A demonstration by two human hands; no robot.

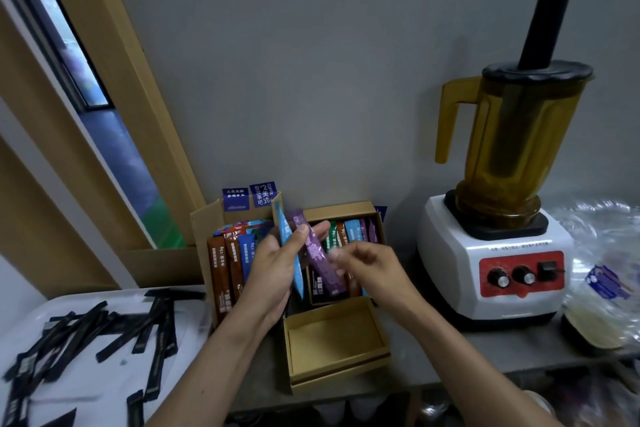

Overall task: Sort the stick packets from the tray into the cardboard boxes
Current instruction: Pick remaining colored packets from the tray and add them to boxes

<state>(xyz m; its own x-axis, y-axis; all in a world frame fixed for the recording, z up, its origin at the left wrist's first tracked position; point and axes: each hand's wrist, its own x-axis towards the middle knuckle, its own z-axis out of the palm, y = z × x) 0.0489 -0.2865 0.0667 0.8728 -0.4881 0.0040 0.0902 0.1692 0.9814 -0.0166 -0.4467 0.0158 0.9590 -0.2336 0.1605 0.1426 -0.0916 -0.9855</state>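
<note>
left hand [273, 276] grips a blue packet [289, 253] and a purple packet [320, 258] over the right box [346, 210]. right hand [375, 274] is at the purple one, blurred; cannot tell if it pinches. step looks like sorting: next, slot purple beside its like. black packets [152, 322] wait on the tray [86, 388].

Dim, soft indoor light, daylight from the window [104, 135] at left; wide-angle bending at edges, slight blur.
</note>
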